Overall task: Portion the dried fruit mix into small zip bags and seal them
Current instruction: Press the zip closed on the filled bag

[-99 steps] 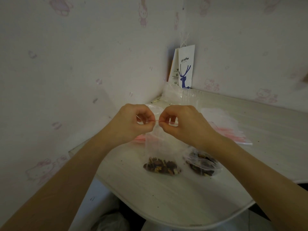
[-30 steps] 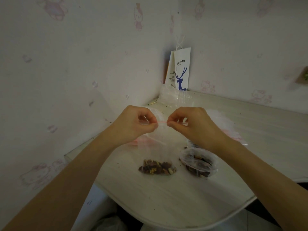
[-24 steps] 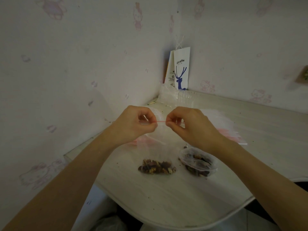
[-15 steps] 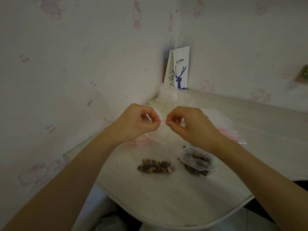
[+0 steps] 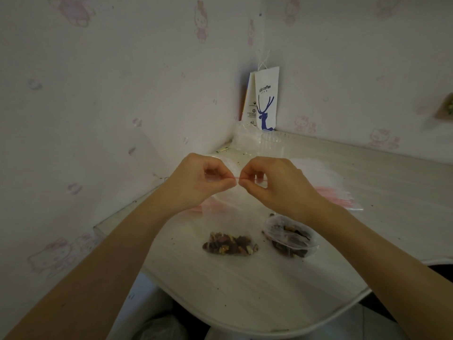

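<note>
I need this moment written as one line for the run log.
step: sealing | zip bag: held by top, fruit mix at bottom | left hand: pinches zip strip | right hand: pinches zip strip

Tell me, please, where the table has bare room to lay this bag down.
Bare tabletop runs along the near rim, in front of the zip bag and the open fruit pouch. More lies right of the spare bags. The corner by the paper bag is crowded.
</note>
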